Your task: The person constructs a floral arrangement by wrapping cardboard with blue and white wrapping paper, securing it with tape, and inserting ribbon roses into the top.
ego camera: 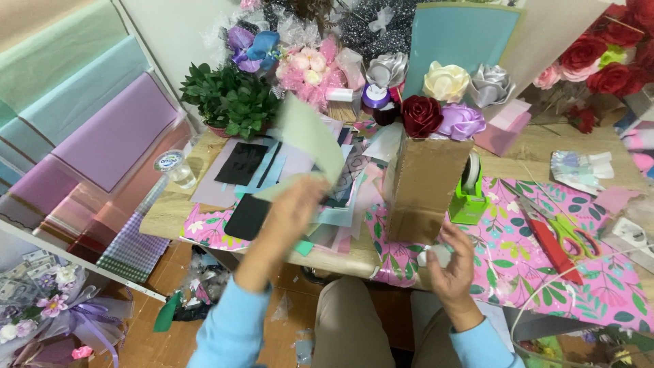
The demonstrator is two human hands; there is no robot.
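Left hand [289, 211], fingers pinched on pale green paper sheet [310, 140] rising up-right; right hand [453, 262], fingers curled round small white piece [438, 255], lower.

A: Box [424, 184] position?
B: On the table [170, 208], centre. Tape dispenser [470, 194] touching its right side; scissors [562, 232] farther right; paper sheets [300, 184] left; potted plant [228, 102] behind those.
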